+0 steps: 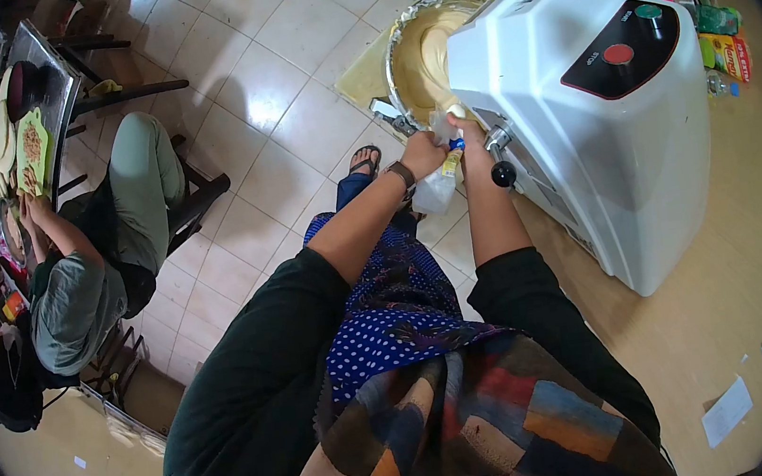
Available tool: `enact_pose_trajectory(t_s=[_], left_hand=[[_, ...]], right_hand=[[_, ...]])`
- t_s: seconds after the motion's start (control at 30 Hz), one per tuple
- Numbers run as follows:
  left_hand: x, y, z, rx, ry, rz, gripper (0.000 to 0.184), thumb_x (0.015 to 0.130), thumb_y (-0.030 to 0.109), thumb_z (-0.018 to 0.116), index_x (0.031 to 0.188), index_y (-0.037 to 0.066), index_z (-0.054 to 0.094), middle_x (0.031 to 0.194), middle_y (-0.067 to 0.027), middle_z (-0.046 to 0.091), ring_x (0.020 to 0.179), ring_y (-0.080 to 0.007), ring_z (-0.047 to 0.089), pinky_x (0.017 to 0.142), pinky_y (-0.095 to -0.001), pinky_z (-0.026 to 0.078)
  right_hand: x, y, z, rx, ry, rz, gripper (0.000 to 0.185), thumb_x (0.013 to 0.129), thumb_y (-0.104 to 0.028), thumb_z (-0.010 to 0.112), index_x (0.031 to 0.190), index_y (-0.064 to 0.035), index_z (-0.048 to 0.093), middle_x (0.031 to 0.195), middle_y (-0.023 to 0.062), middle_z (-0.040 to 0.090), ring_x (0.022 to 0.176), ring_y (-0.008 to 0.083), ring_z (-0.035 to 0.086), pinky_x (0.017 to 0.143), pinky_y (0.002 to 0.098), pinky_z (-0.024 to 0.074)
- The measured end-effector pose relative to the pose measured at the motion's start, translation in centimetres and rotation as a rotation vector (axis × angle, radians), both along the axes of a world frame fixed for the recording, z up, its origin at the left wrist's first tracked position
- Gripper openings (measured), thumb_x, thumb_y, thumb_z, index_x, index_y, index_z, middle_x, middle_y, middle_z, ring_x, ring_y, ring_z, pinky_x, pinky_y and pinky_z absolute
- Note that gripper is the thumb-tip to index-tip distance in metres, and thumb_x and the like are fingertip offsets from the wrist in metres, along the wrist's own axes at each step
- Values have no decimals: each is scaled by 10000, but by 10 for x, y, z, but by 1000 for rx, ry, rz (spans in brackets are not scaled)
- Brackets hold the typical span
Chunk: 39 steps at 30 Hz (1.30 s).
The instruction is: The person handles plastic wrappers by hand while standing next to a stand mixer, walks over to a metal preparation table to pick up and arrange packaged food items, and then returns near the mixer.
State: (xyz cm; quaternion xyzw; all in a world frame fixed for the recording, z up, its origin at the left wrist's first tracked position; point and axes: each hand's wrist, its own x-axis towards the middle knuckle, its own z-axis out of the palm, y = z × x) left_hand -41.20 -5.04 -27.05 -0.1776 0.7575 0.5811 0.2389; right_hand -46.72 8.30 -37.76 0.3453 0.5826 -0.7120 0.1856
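My left hand (423, 155), with a watch at the wrist, is closed on a whitish plastic bag (435, 191) at the near side of the mixer bowl. On the bag's other side my right hand (471, 136) grips its upper part, close to the bowl rim. A blue and yellow label or wrapper (452, 161) shows between the hands. The metal bowl (390, 64) holds pale yellow batter (438, 45), and batter is smeared along its rim. The white mixer (557, 45) stands over the bowl, its black-knobbed lever (503, 172) beside my right forearm.
At the left, a seated person (88, 293) works at a table (60, 68) with a green tray (32, 152). A dark stool (195, 199) stands on the tiled floor. Packets (725, 53) and a bottle (719, 85) lie right of the mixer. Papers (728, 411) are at lower right.
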Motion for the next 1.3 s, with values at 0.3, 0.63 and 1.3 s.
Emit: enact_pose_trajectory(t_s=[0.3,0.63,1.3], left_hand=[[-17,-12,-15,-139,-57,13,304,674,210,630,788,-72,610,766,-266,595,761,-377,601,694,-392,471],[-1,-6,-6,15,43,12,332,702,248,615,767,-77,599,758,-272,585,755,-369,592,681,-386,457],[-1,-12,-25,91,-29,-232,441,718,336,641,963,-28,608,873,-175,630,808,-244,607,737,-336,453]], right_hand=[[15,8,29,-245,-195,69,242,750,-138,660,939,-23,561,829,96,596,741,256,577,674,353,486],[-4,15,-14,62,-118,4,296,692,-96,702,927,3,551,800,107,585,650,261,569,584,372,476],[-1,4,50,-494,-507,196,288,707,-152,699,948,-46,582,877,98,617,778,249,597,656,354,489]])
